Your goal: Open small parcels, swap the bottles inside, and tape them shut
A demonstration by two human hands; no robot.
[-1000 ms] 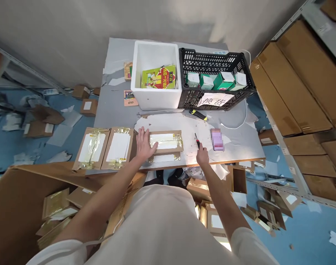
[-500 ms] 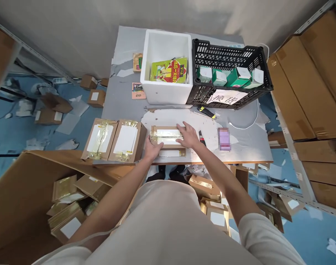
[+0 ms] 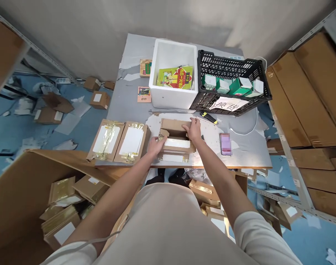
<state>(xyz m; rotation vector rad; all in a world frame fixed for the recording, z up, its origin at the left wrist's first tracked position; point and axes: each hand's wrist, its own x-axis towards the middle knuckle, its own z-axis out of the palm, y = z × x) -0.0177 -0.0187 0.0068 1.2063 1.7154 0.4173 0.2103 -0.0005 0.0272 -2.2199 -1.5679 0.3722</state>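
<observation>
In the middle of the table a small cardboard box [image 3: 177,142] has its top flaps parted, with a dark gap between them and a white label on the near flap. My left hand [image 3: 156,146] grips its left end, where torn clear tape shows. My right hand [image 3: 193,130] holds the far flap at the right corner, thumb inside. What lies in the box is too dark to make out. Two taped cardboard boxes [image 3: 131,142] with white labels stand side by side left of my left hand. A red-and-black cutter is almost hidden behind my right wrist.
Behind are a white foam box [image 3: 173,98] holding a yellow-green booklet and a black crate [image 3: 231,65] with green-white cartons. A yellow-black utility knife [image 3: 209,117] and a phone [image 3: 226,144] lie on the right. A large carton [image 3: 21,184] with parcels stands lower left.
The box between my hands has gone from closed to open, its top flaps pulled apart. My right hand has shifted onto the far flap. The view has tilted slightly.
</observation>
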